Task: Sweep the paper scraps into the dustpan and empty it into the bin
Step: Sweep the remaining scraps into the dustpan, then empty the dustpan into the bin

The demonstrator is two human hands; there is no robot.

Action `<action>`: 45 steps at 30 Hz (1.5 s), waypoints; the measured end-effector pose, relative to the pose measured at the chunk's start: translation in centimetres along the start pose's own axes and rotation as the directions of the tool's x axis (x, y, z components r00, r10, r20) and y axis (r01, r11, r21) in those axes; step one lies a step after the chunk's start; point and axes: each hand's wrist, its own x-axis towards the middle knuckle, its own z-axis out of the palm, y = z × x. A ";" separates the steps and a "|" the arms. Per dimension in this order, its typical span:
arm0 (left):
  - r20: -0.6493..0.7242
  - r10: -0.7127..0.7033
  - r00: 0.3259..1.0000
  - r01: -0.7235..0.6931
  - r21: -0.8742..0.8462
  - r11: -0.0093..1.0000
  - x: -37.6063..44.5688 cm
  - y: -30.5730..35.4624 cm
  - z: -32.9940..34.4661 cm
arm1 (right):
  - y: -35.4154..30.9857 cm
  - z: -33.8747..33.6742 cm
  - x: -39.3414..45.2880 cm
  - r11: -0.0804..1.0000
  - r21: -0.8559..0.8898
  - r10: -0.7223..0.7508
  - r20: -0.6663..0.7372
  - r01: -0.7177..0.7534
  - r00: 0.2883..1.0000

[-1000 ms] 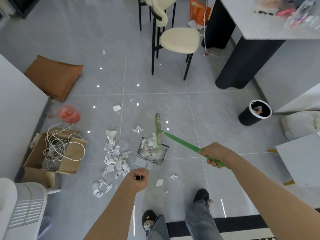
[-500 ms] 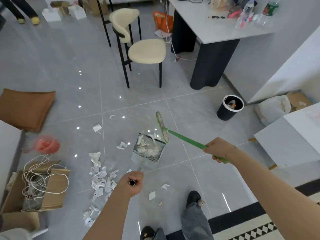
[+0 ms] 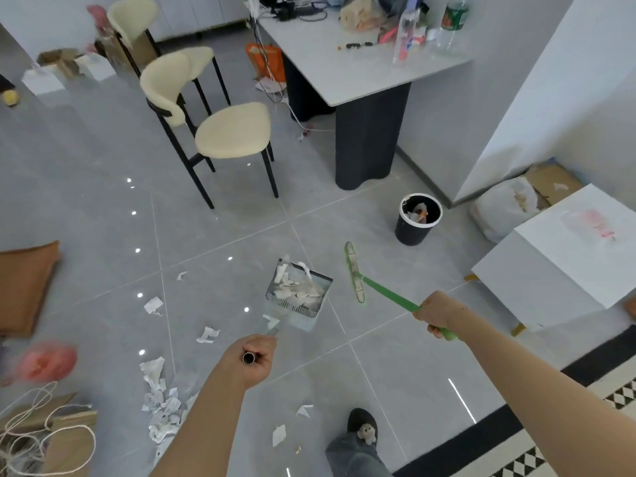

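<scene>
Your left hand is curled round the top of the dustpan's long handle; the open tube end shows above your fist. The dustpan hangs at the lower end of that handle, over the grey tiled floor, with a heap of white paper scraps lying in its tray. Whether the pan touches the floor or hangs just above it cannot be told.

Your right hand grips the green handle of the broom. The broom head sits just to the right of the dustpan, apart from it, and points away from you.

The bin, black with a white rim, stands on the floor beyond the broom head, near the dark pedestal of the bench. Some rubbish shows inside it.

More loose scraps lie in a pile on the floor left of your left forearm; single pieces lie scattered between that pile and the dustpan, and near your slippered foot.

Also noted: two cream chairs left of the bench, bottles and clutter on the bench top, a brown cushion at the left edge, a red bag below it.
</scene>
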 end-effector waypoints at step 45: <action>-0.185 0.291 0.939 -0.090 0.683 0.725 30.7 -16.4 60.1 | 15.9 -43.5 30.6 0.817 0.503 0.132 0.313 -0.282 0.941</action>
